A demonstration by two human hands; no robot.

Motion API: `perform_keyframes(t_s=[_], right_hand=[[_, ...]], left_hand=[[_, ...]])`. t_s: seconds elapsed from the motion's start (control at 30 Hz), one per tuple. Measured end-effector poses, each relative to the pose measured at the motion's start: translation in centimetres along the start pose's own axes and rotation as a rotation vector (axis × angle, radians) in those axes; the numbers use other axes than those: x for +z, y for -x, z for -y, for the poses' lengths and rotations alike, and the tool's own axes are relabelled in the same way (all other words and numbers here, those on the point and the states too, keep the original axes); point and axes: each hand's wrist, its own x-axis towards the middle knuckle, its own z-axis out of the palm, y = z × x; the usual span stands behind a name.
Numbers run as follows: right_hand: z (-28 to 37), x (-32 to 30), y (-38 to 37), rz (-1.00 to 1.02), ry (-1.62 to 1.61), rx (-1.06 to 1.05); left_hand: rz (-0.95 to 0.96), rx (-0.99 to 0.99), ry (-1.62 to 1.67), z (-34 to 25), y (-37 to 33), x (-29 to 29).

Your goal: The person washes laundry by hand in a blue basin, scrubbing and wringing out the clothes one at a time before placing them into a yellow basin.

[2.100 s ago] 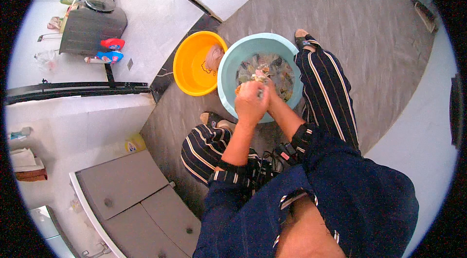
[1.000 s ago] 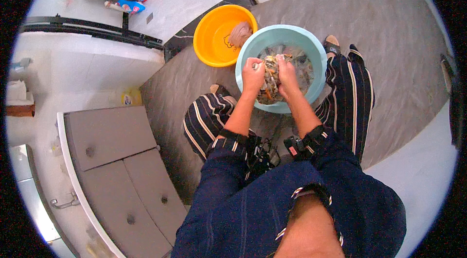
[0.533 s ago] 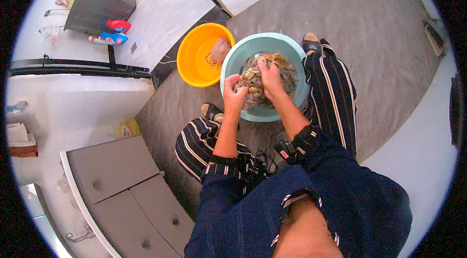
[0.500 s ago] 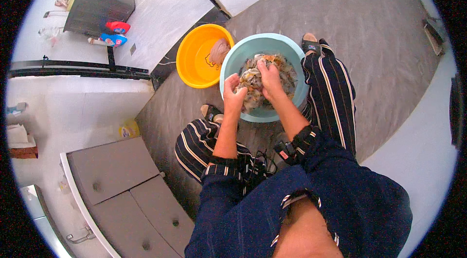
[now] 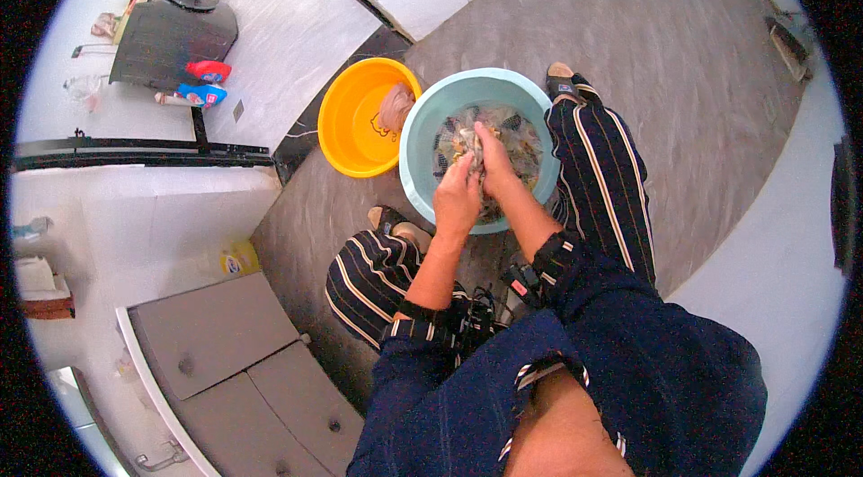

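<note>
Between my two hands is a bunched wet patterned cloth [image 5: 469,141], mottled grey, white and yellow-brown. My left hand [image 5: 457,200] is closed against its near left side, fingers pointing up and inward. From the right, my right hand [image 5: 495,160] presses on the same bundle, so the palms almost face each other. Both hands are over the light blue basin [image 5: 414,167], whose water holds more of the dark and pale patterned fabric. Parts of the bundle are hidden behind my fingers.
A yellow basin [image 5: 334,137] with a pinkish-beige cloth [image 5: 395,106] stands left of the blue one. My striped trouser legs [image 5: 604,162] flank the blue basin. A grey cabinet [image 5: 216,333] is at lower left, and a dark grey bin-like container [image 5: 171,41] at upper left.
My hands have come together, the left moving right onto the cloth. The bundle is squeezed much smaller, and more water and submerged fabric show around it. The view has shifted slightly.
</note>
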Motion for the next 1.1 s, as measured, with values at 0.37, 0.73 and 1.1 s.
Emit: perform_keyframes(t_s=[0.37, 0.73, 1.1], right_hand=[[-3.6, -8.3, -5.3, 0.182, -0.145, 0.360], [-2.7, 2.9, 3.4, -0.118, -0.014, 0.094], [-3.4, 2.6, 4.3, -0.226, 0.360, -0.112]], left_hand=[[0.062, 0.238, -0.072, -2.7, 1.4, -0.1], [-0.218, -0.164, -0.231, 1.8, -1.2, -1.0], [-0.192, -0.319, -0.273, 3.4, -0.2, -0.2]])
